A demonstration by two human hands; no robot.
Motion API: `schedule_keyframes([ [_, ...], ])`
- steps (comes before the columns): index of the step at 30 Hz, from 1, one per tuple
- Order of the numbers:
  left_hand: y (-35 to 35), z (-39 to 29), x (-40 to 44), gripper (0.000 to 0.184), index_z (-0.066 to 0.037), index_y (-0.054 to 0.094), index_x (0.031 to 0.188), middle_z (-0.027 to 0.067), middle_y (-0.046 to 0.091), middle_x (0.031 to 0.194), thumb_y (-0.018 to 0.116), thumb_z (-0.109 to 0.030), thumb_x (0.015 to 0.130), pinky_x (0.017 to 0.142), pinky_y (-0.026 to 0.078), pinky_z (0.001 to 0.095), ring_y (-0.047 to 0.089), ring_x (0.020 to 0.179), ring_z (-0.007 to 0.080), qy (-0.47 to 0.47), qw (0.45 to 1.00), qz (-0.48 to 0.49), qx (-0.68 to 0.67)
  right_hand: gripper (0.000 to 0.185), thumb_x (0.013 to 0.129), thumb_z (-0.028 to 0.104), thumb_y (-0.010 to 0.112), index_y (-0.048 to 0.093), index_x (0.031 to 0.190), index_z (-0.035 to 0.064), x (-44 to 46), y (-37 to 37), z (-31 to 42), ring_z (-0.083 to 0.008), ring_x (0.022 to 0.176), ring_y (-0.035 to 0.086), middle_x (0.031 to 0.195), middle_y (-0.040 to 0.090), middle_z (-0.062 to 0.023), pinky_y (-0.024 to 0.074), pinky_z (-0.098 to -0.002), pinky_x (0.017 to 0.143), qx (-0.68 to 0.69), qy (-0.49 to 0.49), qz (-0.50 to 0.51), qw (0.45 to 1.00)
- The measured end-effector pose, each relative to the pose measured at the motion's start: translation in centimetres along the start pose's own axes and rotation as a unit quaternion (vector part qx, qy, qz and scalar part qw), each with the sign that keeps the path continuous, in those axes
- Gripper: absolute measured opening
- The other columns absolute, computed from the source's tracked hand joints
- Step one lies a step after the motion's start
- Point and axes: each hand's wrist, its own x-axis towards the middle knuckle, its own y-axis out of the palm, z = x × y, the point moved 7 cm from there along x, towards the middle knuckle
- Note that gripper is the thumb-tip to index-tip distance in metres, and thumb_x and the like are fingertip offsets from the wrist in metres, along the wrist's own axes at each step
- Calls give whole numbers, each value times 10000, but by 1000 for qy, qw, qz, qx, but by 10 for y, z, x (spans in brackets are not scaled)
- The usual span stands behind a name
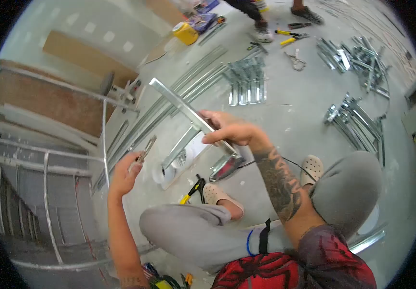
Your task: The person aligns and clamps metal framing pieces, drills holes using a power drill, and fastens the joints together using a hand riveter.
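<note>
My right hand [229, 129] is closed around a shiny metal channel piece [174, 100], which slants from upper left to lower right, with another metal strip [181, 147] joined below it. My left hand [127, 173] grips a metal tool [147, 148], perhaps locking pliers, left of the channel and apart from it. Beneath the held metal, a white object with round parts [184, 158] lies on the floor. A dark and red tool [226, 168], partly hidden, is close below my right hand. A yellow and black tool [192, 191] lies near my foot.
Cut metal pieces lie in piles [355, 120] at right and a row [247, 82] ahead. Long metal channels [179, 91] stretch across the floor. Yellow-handled snips [290, 39] lie near another person's feet [264, 33]. A yellow container [185, 33] stands ahead. Metal framing [48, 207] is at left.
</note>
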Motion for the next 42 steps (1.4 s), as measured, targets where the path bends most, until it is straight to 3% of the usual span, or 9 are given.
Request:
schedule_keyframes([
  [2,-22,-32,-6,491,15,606,1157,161,649,1068,531,-421,944,923,438,355,605,1022,248,45,999,-9,21,911,722,138,770,256,1445,-70,-4,20,14,-196,1154,486,1265,499,-143,420,-296,963,-14,57,28,998],
  [4,-24,-57,-9,589,24,618,1132,133,663,1001,537,-519,922,901,446,354,613,984,219,76,979,52,-183,886,714,175,785,304,1416,-71,-3,28,17,-195,1134,505,1249,519,-148,412,-297,972,-42,35,28,998],
  [7,-11,-55,-9,691,32,626,1105,109,665,942,541,-616,881,875,448,338,613,943,195,58,959,74,-266,873,706,216,801,344,1390,-75,-3,33,27,-203,1120,519,1242,535,-158,394,-301,992,-78,10,27,997],
  [12,-6,-73,-11,647,3,633,1097,85,656,977,569,-598,869,884,445,337,597,960,182,57,979,55,-190,914,707,242,797,309,1406,-86,-11,37,33,-225,1151,510,1275,518,-192,394,-306,996,-111,12,6,994],
  [17,-17,-101,-9,414,5,614,1082,116,632,995,673,-282,788,881,446,344,589,969,231,119,990,73,-34,921,713,240,781,288,1420,-86,-9,44,34,-223,1149,508,1271,518,-201,407,-296,977,-141,12,33,989],
  [20,-17,-105,-7,420,0,617,1086,138,632,987,701,-257,764,864,455,355,598,935,269,134,987,88,-33,896,721,247,773,310,1416,-75,-11,54,44,-210,1107,522,1241,538,-183,415,-288,955,-162,3,55,985],
  [30,-11,-130,-8,430,-1,642,1050,152,641,862,676,-362,819,726,487,371,624,792,305,173,979,106,-5,852,762,300,778,351,1413,-45,-10,67,50,-177,1076,526,1206,555,-127,426,-298,931,-179,-3,89,980],
  [32,-11,-128,-8,681,44,634,1063,203,661,906,553,-595,844,740,492,403,647,824,349,144,984,99,27,844,766,302,775,356,1409,-48,-10,66,52,-178,1078,527,1207,556,-128,428,-299,931,-181,-10,86,980],
  [42,-7,-129,-10,655,32,635,1069,188,654,907,550,-580,852,741,488,402,637,832,354,154,980,122,32,806,769,414,764,441,1340,-54,-11,71,59,-160,981,550,1088,613,-109,445,-283,873,-175,-50,80,980],
])
